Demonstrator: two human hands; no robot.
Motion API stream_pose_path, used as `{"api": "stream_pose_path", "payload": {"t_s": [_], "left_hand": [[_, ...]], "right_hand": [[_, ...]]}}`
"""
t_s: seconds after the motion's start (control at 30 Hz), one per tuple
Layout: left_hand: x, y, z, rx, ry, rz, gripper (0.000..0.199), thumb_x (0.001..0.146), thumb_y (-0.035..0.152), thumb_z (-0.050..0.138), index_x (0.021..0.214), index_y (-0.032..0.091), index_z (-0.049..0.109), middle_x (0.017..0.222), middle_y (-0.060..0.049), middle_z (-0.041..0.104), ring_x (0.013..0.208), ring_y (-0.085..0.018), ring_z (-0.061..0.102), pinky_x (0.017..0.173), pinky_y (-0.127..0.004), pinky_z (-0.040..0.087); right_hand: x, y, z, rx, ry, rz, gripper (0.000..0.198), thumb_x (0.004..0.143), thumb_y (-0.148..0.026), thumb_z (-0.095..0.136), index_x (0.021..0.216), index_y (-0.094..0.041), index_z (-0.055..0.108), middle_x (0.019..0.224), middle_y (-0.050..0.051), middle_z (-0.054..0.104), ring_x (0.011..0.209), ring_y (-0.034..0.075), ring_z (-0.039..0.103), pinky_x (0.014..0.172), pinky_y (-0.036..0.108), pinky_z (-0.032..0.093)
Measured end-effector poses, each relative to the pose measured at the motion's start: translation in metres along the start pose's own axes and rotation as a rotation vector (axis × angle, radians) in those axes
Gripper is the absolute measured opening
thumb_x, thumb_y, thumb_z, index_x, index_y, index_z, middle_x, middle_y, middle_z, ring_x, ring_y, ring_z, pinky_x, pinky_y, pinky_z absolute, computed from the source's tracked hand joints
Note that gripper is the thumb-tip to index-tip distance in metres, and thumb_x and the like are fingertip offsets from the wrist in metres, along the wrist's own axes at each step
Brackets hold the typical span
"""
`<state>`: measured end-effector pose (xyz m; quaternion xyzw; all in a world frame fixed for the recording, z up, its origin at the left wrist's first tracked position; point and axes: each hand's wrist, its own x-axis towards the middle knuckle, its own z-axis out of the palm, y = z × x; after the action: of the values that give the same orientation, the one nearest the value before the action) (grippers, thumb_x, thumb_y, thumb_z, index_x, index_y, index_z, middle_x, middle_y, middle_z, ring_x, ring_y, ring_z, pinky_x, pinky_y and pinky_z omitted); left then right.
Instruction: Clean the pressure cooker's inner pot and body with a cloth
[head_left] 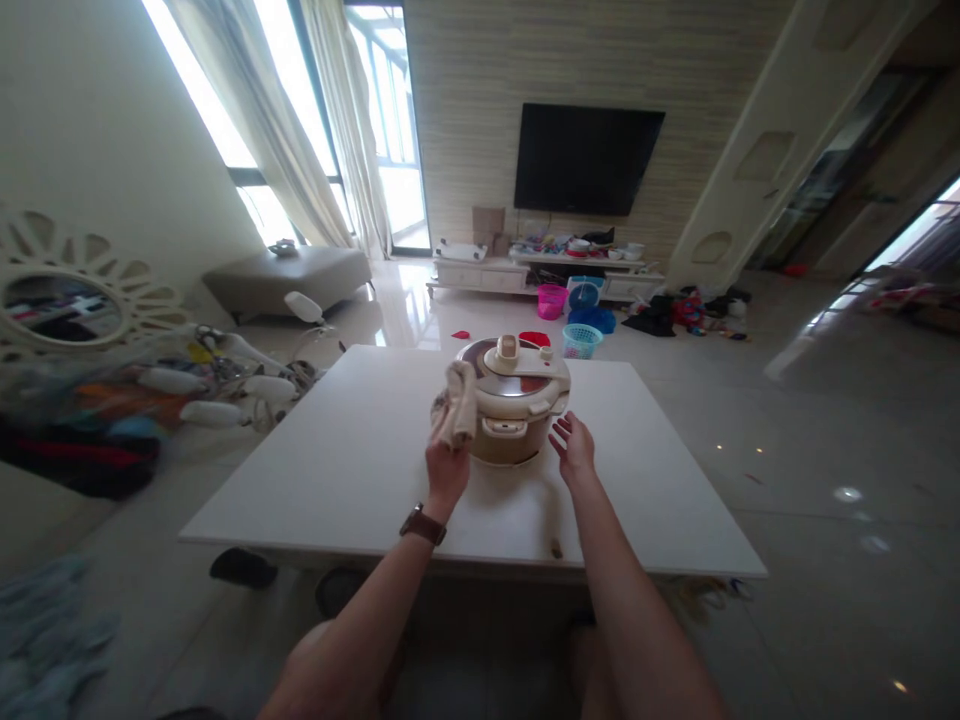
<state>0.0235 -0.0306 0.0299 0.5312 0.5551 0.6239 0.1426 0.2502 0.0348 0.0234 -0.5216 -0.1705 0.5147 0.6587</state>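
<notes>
A cream and brown electric pressure cooker (514,405) stands upright on the white table (322,480), its lid on. My left hand (448,460), a dark watch on its wrist, grips a beige cloth (459,405) against the cooker's left side. The cloth covers part of that side and most of my left fingers. Close to the cooker's lower right side is my right hand (574,448), fingers spread and holding nothing. Whether those fingertips touch the cooker I cannot tell.
A small brown object (556,547) lies near the table's front edge. Left of the table is a lamp with several white shades (214,414). Beyond it are a teal basket (582,341), a pink basket (552,301) and a low TV cabinet (480,278).
</notes>
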Motion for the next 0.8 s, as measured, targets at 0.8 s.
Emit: {"api": "stream_pose_path", "payload": {"t_s": [0.8], "left_hand": [[0.032, 0.044, 0.025, 0.177, -0.526, 0.452, 0.046, 0.094, 0.027, 0.067, 0.140, 0.032, 0.073, 0.159, -0.003, 0.061, 0.161, -0.031, 0.039, 0.138, -0.056, 0.009]], "right_hand": [[-0.036, -0.001, -0.002, -0.205, -0.105, 0.059, 0.015, 0.076, -0.030, 0.069, 0.077, -0.022, 0.056, 0.059, -0.005, 0.066, 0.050, 0.011, 0.062, 0.045, 0.018, 0.046]]}}
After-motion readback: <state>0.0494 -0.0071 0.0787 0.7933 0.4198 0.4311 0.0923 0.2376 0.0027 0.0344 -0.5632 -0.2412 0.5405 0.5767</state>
